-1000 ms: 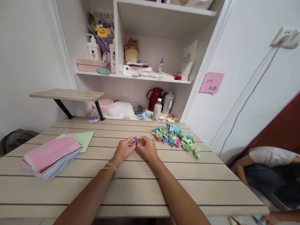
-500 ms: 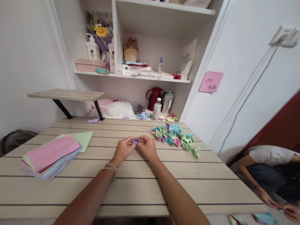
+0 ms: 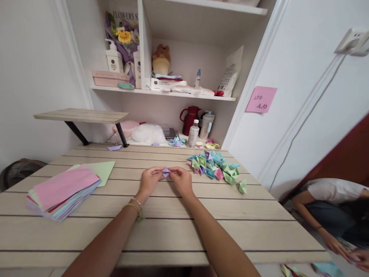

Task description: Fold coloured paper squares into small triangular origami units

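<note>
Between my two hands, just over the middle of the table, is a small purple paper boat (image 3: 165,172). My left hand (image 3: 151,181) pinches its left end with thumb and fingers, and a bracelet and bands circle that wrist. At the other end, my right hand (image 3: 181,180) pinches it the same way. A pile of folded paper boats (image 3: 214,165) in green, blue, pink and purple lies to the right of my hands. On the left rests a stack of coloured paper sheets (image 3: 66,187), pink on top.
A small raised shelf (image 3: 81,116) stands at the table's back left. Behind the table are a bottle (image 3: 193,134), a red jug (image 3: 190,120) and more folded paper (image 3: 177,142). At lower right another person (image 3: 335,214) crouches, hands on a small paper piece.
The purple paper boat has opened out wider between my fingers, its pointed middle now showing. My hands have drawn slightly apart. The other person's hands have shifted a little.
</note>
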### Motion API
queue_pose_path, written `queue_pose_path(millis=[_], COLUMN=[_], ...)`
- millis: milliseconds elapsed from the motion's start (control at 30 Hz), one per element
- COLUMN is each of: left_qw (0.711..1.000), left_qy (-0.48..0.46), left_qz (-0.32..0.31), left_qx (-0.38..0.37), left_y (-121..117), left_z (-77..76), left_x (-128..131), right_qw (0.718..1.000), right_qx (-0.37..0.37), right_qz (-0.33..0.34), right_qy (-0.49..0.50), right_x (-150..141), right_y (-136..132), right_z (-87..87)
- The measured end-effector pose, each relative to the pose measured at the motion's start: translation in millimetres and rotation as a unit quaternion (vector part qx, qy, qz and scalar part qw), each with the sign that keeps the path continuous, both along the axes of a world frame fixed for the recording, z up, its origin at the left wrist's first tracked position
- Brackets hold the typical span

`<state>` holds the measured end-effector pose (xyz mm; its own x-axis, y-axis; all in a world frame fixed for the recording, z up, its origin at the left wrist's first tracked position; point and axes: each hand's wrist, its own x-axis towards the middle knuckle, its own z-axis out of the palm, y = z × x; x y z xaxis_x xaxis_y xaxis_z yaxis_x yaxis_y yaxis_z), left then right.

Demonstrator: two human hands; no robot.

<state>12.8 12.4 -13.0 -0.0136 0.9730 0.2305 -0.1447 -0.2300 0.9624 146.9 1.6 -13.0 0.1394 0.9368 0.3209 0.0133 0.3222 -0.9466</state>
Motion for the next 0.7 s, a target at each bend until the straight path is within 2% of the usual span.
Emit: queue_pose_path(millis=[100,200,333,433,567,700], left_qw=[1.0,0.997,0.994,0.997,0.997,0.998], left_qy=[0.013,0.068,0.1,0.074,-0.016,-0.006], left_qz=[-0.025,-0.007,0.021,-0.009,-0.074,-0.064], left_qx=[0.001,0.022,0.05,0.03,-0.02,-0.019], left_y=[0.0,-0.3,-0.7,-1.1,-0.1,3.4], left_z=[4.5,6.5,5.3,4.9,5.4,2.8], left_x=[-1.6,-4.1,-5.9,-5.2,-4.0,-3.6], right_qw=[0.996,0.99,0.988,0.99,0.989,0.989], right_qx=[-0.045,-0.065,-0.052,-0.037,-0.045,-0.048], right_qz=[0.023,0.06,0.101,0.085,0.07,0.086], right_qy=[0.07,0.106,0.105,0.11,0.123,0.107], right_x=[6.8,10.2,7.9,6.7,8.9,9.9], right_y=[3.7,5.1,3.5,2.3,2.2,2.7], right_z=[-0.1,1.3,3.8,3.9,2.6,0.7])
